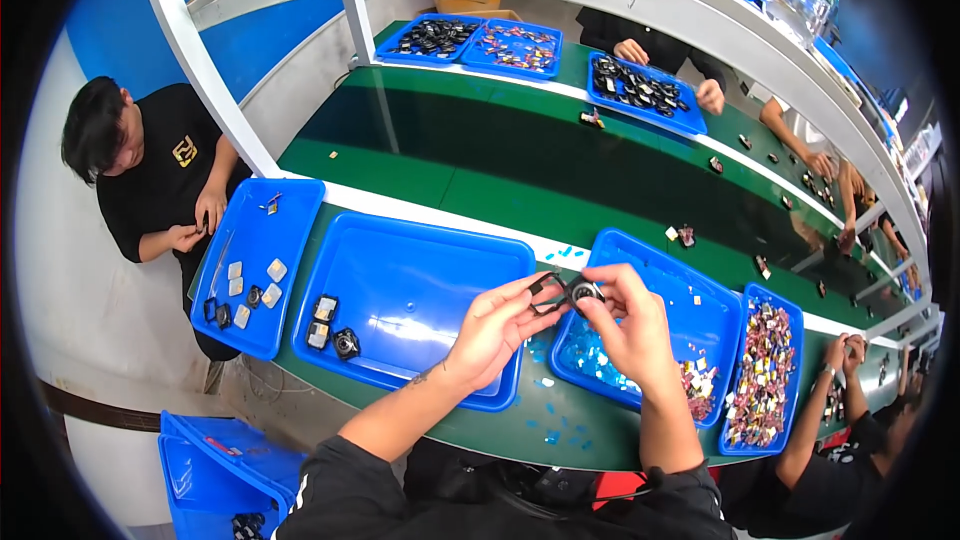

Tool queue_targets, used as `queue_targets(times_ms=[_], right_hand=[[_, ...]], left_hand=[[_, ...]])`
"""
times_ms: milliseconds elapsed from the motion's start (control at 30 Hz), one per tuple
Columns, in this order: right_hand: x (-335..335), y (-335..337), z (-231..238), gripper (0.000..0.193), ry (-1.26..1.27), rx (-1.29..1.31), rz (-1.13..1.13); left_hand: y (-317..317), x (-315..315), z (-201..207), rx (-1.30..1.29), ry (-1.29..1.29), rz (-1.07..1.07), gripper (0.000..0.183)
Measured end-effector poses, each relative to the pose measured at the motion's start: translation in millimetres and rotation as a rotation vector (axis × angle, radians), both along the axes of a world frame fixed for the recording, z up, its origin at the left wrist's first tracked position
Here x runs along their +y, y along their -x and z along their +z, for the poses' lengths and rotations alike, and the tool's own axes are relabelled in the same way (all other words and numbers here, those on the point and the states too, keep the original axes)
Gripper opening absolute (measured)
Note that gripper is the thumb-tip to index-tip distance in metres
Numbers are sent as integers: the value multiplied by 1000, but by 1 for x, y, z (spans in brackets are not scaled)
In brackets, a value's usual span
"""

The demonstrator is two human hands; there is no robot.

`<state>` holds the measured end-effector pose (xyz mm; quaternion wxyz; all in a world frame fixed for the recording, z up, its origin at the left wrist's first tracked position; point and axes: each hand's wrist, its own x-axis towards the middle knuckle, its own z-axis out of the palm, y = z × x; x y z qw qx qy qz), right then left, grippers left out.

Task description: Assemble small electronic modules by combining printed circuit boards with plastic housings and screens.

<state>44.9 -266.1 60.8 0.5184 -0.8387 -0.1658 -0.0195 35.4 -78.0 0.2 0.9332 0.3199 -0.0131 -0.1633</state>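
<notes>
My left hand [492, 332] pinches a black, squarish open frame [546, 293] by its edge. Close beside it, my right hand [635, 325] grips a black part with a round, lens-like centre [584, 291] between thumb and fingers. The two pieces are side by side; whether they touch I cannot tell. Below my left forearm lies a wide blue tray [430, 285] with a black round-centred part [346, 343] and two square pieces [321, 322] at its left end. Under my right hand, another blue tray [660, 258] holds blue film scraps [592, 352] and small coloured parts [698, 386].
A narrow blue tray [797, 335] heaped with small parts stands at right. At left, a person [165, 165] handles a part by another tray [300, 240]. A green conveyor belt [450, 145] runs beyond, under a white frame [215, 90]. Blue bins [215, 480] sit lower left.
</notes>
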Motion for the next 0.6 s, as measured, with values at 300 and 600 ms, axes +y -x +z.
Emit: queue_targets(times_ms=[300, 600], right_hand=[[5, -1, -10, 22, 46, -114, 103], [7, 1, -15, 17, 76, -270, 58]], left_hand=[[7, -5, -9, -51, -215, -26, 38], [8, -7, -12, -82, -243, -75, 40]])
